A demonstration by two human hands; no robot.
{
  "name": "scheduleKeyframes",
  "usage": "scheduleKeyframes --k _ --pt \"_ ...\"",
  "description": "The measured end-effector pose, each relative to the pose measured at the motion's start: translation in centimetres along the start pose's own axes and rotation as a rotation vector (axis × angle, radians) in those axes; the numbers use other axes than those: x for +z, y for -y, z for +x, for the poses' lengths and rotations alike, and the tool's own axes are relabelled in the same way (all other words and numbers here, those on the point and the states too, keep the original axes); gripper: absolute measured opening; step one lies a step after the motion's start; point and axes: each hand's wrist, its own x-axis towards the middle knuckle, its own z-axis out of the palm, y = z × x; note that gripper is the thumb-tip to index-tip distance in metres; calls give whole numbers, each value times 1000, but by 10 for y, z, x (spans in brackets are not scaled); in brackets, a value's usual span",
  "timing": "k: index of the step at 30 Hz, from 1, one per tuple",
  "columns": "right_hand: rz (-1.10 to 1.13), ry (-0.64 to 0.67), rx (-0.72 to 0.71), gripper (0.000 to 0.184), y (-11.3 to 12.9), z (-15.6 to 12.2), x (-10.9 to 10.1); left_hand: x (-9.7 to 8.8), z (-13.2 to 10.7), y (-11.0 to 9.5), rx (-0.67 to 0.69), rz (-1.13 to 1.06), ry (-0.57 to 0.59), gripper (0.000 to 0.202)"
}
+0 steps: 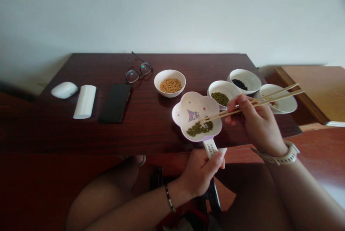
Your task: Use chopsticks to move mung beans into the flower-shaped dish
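My left hand [202, 171] is closed around the short handle of a white, flower-shaped dish [185, 109] with a cartoon figure printed inside. Green mung beans [198, 129] lie gathered at the near side of the dish, which is held by the table's front edge. Between the fingers of my right hand [256, 125] is a pair of wooden chopsticks [280, 96]. Their tips reach into the dish at the beans; whether they pinch one I cannot tell. Just behind my right hand stands a white bowl of mung beans [220, 98].
A bowl of yellow soybeans [170, 86] stands mid-table. At the right are a bowl of black beans [239, 84] and a partly hidden bowl [288, 105]. Glasses [139, 73], a black phone [115, 103], a white case [84, 102] and a white mouse-shaped object [64, 90] lie at left.
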Motion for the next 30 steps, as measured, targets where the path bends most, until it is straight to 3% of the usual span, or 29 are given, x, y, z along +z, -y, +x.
scheduleKeyframes --k 30 --pt "37 2 6 45 -2 -1 7 -1 1 -1 -14 -8 -1 49"
